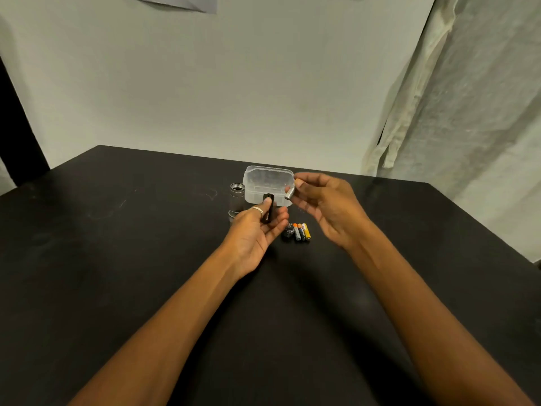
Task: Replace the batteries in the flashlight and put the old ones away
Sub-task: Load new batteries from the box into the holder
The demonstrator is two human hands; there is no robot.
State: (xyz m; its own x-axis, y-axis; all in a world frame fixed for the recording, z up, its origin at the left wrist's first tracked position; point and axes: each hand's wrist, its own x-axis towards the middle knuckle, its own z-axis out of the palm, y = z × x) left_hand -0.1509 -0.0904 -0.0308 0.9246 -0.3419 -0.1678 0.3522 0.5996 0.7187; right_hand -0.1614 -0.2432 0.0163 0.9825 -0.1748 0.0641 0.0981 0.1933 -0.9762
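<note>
With the holder pinched in the left grip, the battery pinched in the right grip is best lowered into the box beside it.

left hand palm up gripping black holder, right hand pinching silver cylinder

On the black desk, the clear plastic box sits near the far edge. The silver metal flashlight tube stands upright just left of it. Nearer the person lies the small dark round end cap, with three cylindrical AAA batteries side by side just to its right. The left hand holds a black plastic battery carrier before the tube. The right hand pinches a small silver metal cylinder before the box's right end.
</note>
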